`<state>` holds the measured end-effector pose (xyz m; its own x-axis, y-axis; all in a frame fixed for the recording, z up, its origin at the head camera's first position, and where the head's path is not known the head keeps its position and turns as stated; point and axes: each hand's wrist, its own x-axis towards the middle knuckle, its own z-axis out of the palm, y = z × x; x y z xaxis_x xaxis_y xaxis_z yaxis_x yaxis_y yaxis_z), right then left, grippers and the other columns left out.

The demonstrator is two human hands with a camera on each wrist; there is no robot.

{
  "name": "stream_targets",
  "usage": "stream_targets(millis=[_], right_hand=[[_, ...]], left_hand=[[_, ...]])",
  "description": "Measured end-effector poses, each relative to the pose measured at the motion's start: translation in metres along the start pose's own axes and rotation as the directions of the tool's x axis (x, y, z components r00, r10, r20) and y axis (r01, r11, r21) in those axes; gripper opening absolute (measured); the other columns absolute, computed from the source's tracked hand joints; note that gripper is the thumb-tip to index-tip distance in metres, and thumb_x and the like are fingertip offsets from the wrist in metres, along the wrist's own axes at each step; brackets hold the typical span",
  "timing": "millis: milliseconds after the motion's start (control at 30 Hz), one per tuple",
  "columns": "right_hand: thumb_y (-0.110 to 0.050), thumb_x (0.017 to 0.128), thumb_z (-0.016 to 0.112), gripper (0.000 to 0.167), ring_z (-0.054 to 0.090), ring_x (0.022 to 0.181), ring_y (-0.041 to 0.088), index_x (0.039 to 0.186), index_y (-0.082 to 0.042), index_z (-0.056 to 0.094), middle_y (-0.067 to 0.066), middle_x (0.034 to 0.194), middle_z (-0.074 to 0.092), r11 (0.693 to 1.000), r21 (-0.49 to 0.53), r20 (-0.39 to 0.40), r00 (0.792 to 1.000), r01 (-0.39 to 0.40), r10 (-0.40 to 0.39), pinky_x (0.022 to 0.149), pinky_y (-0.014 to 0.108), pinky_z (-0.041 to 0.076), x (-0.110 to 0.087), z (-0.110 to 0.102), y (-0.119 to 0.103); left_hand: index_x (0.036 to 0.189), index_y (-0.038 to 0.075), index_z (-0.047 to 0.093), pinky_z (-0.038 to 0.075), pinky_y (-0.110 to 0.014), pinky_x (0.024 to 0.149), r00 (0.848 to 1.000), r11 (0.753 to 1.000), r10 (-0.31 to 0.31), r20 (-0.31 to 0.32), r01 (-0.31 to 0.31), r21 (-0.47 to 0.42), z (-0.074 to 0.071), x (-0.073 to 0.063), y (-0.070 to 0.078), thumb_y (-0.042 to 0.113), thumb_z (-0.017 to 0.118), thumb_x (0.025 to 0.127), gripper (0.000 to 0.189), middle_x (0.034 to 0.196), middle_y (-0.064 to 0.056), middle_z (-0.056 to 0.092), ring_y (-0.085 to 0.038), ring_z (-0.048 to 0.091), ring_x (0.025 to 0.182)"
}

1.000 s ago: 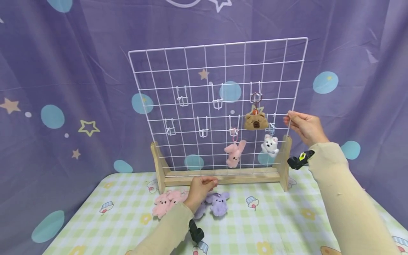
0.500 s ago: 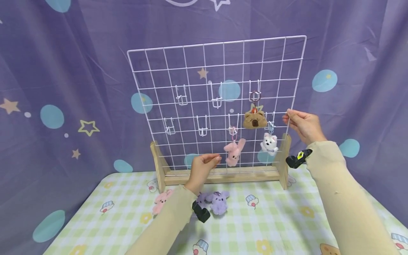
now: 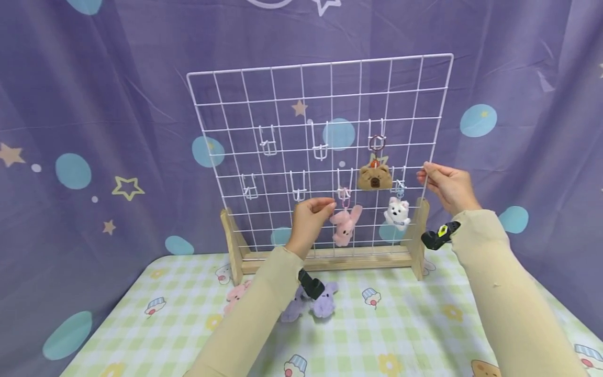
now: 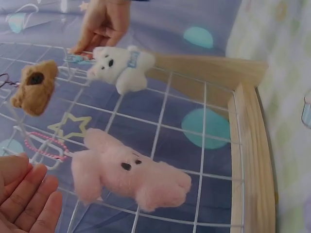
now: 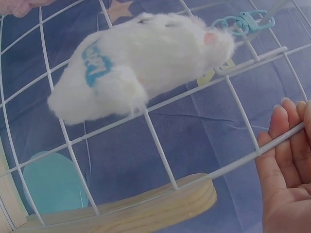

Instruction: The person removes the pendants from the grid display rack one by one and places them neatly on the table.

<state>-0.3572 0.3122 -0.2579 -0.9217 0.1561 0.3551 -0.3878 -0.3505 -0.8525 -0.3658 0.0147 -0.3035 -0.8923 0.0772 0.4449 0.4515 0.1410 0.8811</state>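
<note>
Head view: the white wire grid [image 3: 332, 63] is pinched at its edge by the right hand [image 3: 449, 187]; the left hand [image 3: 311, 222], fingers relaxed, gripping nothing visible, has risen beside the hanging pink bunny [image 3: 345, 229], its beaded loop [image 4: 55, 141] seemingly within reach.

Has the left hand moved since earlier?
Yes; against the wire grid, the left hand has risen from in front of the wooden base to beside the hanging pink plush.

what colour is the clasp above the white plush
The clasp is light blue; it shows best in the right wrist view.
</note>
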Motion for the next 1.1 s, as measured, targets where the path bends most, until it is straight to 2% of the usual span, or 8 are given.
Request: stream_targets(millis=[167,433,667,833,1100], right_hand=[[-0.007,0.09,0.062,0.018,0.068,0.068,0.008,0.078,-0.014,0.075,0.0,0.072,0.071,1.0,-0.011,0.001,1.0,0.002,-0.002,0.071,0.016,0.053,-0.001,0.0,0.0],[-0.008,0.091,0.061,0.019,0.068,0.069,0.007,0.079,-0.015,0.074,0.0,0.073,0.071,0.999,-0.037,0.006,1.0,0.001,-0.001,0.071,0.016,0.053,-0.001,-0.001,-0.001],[-0.009,0.091,0.061,0.02,0.067,0.069,0.007,0.079,-0.016,0.074,-0.001,0.073,0.071,0.999,-0.042,0.001,1.0,-0.003,0.003,0.07,0.016,0.053,-0.001,0.0,-0.001],[-0.009,0.091,0.061,0.019,0.068,0.07,0.007,0.079,-0.017,0.074,-0.001,0.073,0.071,0.999,-0.052,0.006,1.0,-0.01,0.01,0.072,0.016,0.053,-0.002,0.0,-0.001],[-0.009,0.092,0.06,0.021,0.068,0.07,0.006,0.079,-0.018,0.074,-0.002,0.073,0.071,0.997,-0.073,0.004,1.0,0.004,-0.004,0.071,0.015,0.053,0.0,-0.001,0.0]], left_hand=[[0.1,0.004,0.072,0.052,-0.024,0.073,1.0,0.997,-0.03,-0.005,0.03,0.07,0.007,0.007,0.001,0.015,0.068,0.087,0.017,0.095,-0.008,0.072,-0.015,0.066,0.087],[0.098,0.003,0.072,0.053,-0.024,0.07,0.999,0.998,-0.036,-0.009,0.036,0.053,0.014,0.013,0.0,0.015,0.067,0.088,0.016,0.093,-0.008,0.072,-0.012,0.065,0.083],[0.097,-0.001,0.071,0.054,-0.022,0.074,0.998,0.998,-0.056,0.034,0.057,-0.02,0.019,0.015,0.001,0.01,0.069,0.086,0.017,0.094,-0.013,0.072,-0.015,0.068,0.083],[0.096,-0.002,0.071,0.054,-0.021,0.072,0.998,0.998,-0.058,0.029,0.058,-0.012,0.023,0.014,0.003,0.009,0.071,0.083,0.017,0.093,-0.014,0.072,-0.014,0.067,0.083],[0.094,-0.004,0.071,0.053,-0.02,0.069,0.999,0.998,-0.032,0.029,0.033,-0.048,0.02,0.01,-0.007,0.007,0.07,0.084,0.015,0.091,-0.016,0.071,-0.006,0.063,0.075]])
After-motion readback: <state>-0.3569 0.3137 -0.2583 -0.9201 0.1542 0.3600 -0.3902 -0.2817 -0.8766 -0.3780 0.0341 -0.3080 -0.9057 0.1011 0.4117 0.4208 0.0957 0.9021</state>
